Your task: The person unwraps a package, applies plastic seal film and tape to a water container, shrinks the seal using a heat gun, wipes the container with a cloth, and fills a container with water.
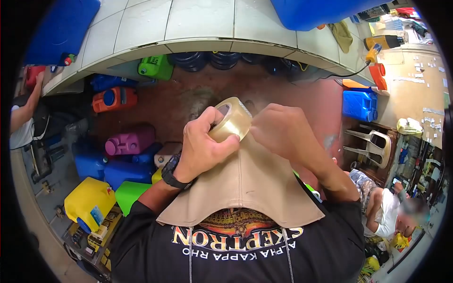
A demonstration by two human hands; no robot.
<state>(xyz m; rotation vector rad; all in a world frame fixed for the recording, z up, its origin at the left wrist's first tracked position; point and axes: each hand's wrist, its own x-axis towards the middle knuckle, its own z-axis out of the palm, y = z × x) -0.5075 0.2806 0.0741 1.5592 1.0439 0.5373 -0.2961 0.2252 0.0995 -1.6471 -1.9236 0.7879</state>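
My left hand, with a dark watch on its wrist, grips a roll of clear packing tape. Its fingers reach into the roll's core while the thumb presses the outer side. Close against the roll's right edge is my right hand, slightly blurred, with the fingers curled closed. Whatever its fingertips pinch is hidden. Below both hands, a tan apron hangs over my black shirt.
A white tiled counter curves across the front, bearing a blue container and a heat gun. Several coloured jerrycans, including a yellow one, stand at left. One person is at left; another sits at right.
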